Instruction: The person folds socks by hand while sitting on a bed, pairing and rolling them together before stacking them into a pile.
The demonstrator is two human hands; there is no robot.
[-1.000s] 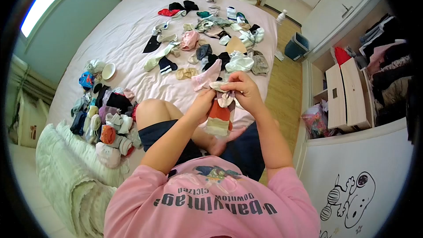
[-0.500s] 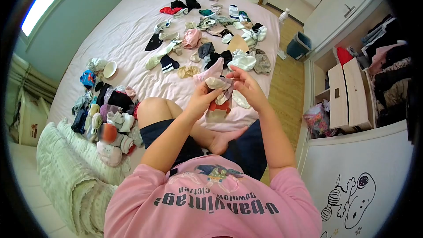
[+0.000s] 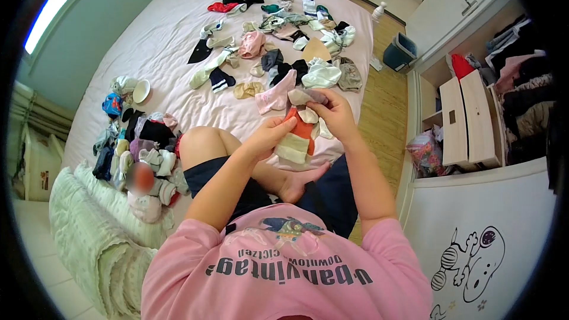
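Observation:
Between my hands is an orange and cream sock (image 3: 294, 146) with a greyish-beige cuff. My left hand (image 3: 271, 136) is closed on its left side. My right hand (image 3: 333, 112) pinches the greyish cuff at the top. Just beyond them a pink sock (image 3: 276, 93) lies on the bed, near a white sock (image 3: 322, 73) and a tan sock (image 3: 247, 90). A small white sock lies partly hidden beside my right hand.
A pile of bundled socks (image 3: 146, 147) and a small white bowl (image 3: 141, 91) sit on the bed at left, near a pale green quilt (image 3: 98, 243). At right are a blue bin (image 3: 399, 53) and an open wooden drawer (image 3: 467, 120).
My hands have turned the sock, and its orange and cream part shows hanging down again. My right fingers, apart half a second ago, are now closed on the cuff.

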